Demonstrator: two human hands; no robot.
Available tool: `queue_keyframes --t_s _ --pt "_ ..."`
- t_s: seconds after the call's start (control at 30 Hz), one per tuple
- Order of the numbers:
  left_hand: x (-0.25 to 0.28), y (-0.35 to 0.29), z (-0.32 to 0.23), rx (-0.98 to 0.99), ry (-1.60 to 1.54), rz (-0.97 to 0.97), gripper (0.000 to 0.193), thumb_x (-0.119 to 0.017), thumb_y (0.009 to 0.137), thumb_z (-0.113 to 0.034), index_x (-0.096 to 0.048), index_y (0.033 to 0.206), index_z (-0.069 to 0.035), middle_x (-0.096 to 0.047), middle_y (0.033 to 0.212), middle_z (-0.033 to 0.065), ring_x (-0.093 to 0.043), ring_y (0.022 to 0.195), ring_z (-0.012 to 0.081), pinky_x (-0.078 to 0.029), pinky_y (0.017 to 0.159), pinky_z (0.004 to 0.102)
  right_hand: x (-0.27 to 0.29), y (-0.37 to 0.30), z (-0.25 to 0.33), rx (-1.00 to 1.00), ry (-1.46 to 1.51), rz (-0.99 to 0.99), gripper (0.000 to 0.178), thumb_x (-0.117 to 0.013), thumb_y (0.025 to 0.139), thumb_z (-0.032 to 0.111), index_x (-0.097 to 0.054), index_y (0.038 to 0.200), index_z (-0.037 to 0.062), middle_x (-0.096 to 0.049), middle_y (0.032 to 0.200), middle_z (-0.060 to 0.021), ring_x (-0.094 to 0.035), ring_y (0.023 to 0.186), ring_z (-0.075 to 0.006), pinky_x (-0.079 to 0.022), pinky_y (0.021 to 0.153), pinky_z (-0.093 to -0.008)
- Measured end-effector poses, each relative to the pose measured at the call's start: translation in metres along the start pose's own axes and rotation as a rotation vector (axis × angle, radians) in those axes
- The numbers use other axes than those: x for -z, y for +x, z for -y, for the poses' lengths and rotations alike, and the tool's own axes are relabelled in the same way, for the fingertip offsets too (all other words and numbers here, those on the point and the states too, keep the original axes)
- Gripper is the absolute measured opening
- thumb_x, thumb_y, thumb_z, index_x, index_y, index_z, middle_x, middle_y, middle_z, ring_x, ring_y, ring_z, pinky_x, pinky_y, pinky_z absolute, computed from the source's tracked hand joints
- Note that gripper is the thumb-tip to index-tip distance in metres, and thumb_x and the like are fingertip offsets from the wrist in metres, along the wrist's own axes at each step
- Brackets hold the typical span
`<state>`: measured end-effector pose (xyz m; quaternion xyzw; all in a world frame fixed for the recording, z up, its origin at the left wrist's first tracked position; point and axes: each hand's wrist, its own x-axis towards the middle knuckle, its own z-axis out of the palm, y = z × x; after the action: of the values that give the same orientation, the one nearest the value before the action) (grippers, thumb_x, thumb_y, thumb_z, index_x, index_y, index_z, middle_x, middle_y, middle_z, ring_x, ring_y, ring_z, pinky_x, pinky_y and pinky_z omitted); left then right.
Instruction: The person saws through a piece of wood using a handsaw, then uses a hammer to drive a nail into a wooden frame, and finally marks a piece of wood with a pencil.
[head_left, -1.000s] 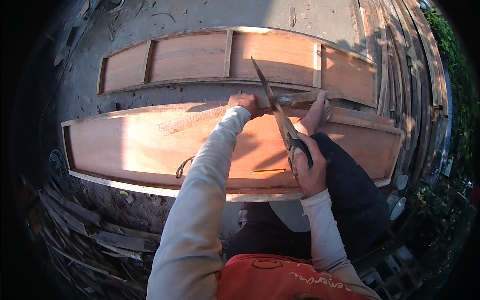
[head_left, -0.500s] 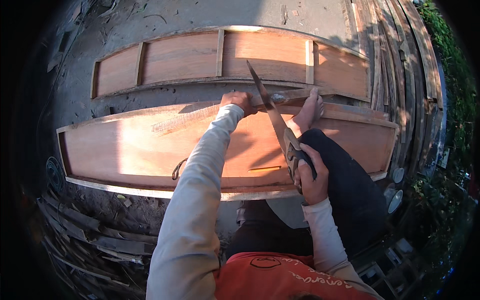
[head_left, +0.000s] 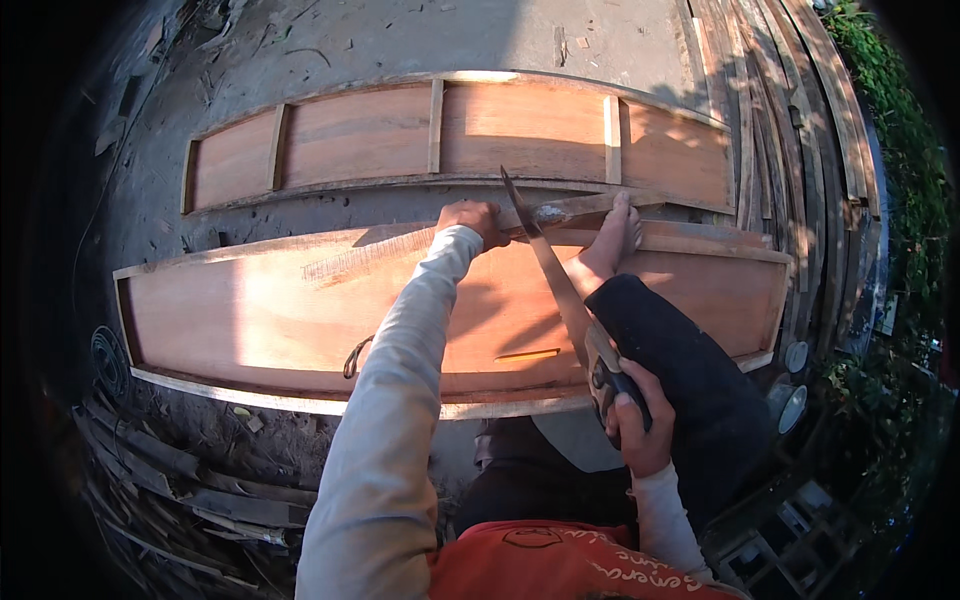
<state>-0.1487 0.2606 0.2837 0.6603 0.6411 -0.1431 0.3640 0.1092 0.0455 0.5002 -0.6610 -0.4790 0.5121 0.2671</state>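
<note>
Right hand (head_left: 645, 418) grips handsaw (head_left: 559, 277) by its handle. Left hand (head_left: 472, 221) clasps wooden strip (head_left: 578, 207); bare foot (head_left: 602, 247) alongside.

Your handsaw (head_left: 563, 287) slants forward and leftward, its long blade tapering away from a tan-and-black handle and crossing over your slim brown wooden strip (head_left: 583, 206); contact is unclear. The strip runs crosswise, a pale patch just right of the blade.

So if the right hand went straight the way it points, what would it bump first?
The right hand would probably meet the stick, going along the saw it holds. Its height is hard to judge, so it might brush the near panel first.
</note>
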Motion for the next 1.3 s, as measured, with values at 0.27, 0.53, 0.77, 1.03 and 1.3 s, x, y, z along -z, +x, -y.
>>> queue_keyframes --t_s 0.27,0.53,0.77,1.03,1.3 --pt "-0.001 0.010 -0.027 -0.053 0.009 -0.026 0.055 -0.078 0.079 -0.054 -0.072 0.121 -0.019 -0.074 0.121 0.0081 -0.068 0.117 0.0259 -0.055 0.101 0.0380 -0.015 0.082 -0.016 0.047 -0.084 -0.028 0.040 -0.056 0.096 0.013 -0.060 0.134 -0.0005 -0.072 0.092 -0.0122 -0.067 0.078 -0.0154 -0.054 0.073 -0.0304" --pt "-0.007 -0.005 -0.014 -0.037 0.077 -0.027 0.054 -0.078 0.079 -0.053 -0.071 0.123 -0.021 -0.074 0.123 0.0071 -0.069 0.116 0.0257 -0.056 0.099 0.0390 0.047 -0.096 0.021 -0.039 -0.058 -0.027 0.040 -0.055 0.095 0.013 -0.062 0.130 -0.0049 -0.073 0.100 -0.0180 -0.070 0.090 -0.0199 -0.055 0.085 -0.0351" --pt "-0.013 0.012 -0.029 -0.038 0.049 -0.008 0.055 -0.076 0.080 -0.054 -0.072 0.123 -0.021 -0.073 0.123 0.0074 -0.068 0.117 0.0264 -0.055 0.100 0.0386 -0.022 0.085 -0.025 0.074 -0.075 -0.028 0.038 -0.055 0.095 0.008 -0.063 0.131 -0.0002 -0.072 0.099 -0.0149 -0.068 0.083 -0.0178 -0.055 0.078 -0.0333" --pt "-0.007 0.008 -0.017 -0.001 0.058 0.000 0.056 -0.078 0.077 -0.055 -0.073 0.120 -0.021 -0.074 0.119 0.0091 -0.069 0.114 0.0279 -0.055 0.098 0.0407 0.037 -0.050 0.005 -0.046 -0.027 0.006 0.041 -0.056 0.096 0.010 -0.059 0.136 0.0011 -0.073 0.097 -0.0133 -0.068 0.081 -0.0150 -0.055 0.074 -0.0323" --pt "-0.007 0.014 -0.009 0.015 0.011 0.018 0.055 -0.079 0.077 -0.055 -0.074 0.119 -0.021 -0.075 0.118 0.0080 -0.070 0.113 0.0271 -0.056 0.097 0.0401 0.003 0.033 -0.013 0.024 -0.021 0.017 0.039 -0.056 0.097 0.012 -0.060 0.134 -0.0014 -0.072 0.096 -0.0135 -0.065 0.075 -0.0136 -0.053 0.069 -0.0291"
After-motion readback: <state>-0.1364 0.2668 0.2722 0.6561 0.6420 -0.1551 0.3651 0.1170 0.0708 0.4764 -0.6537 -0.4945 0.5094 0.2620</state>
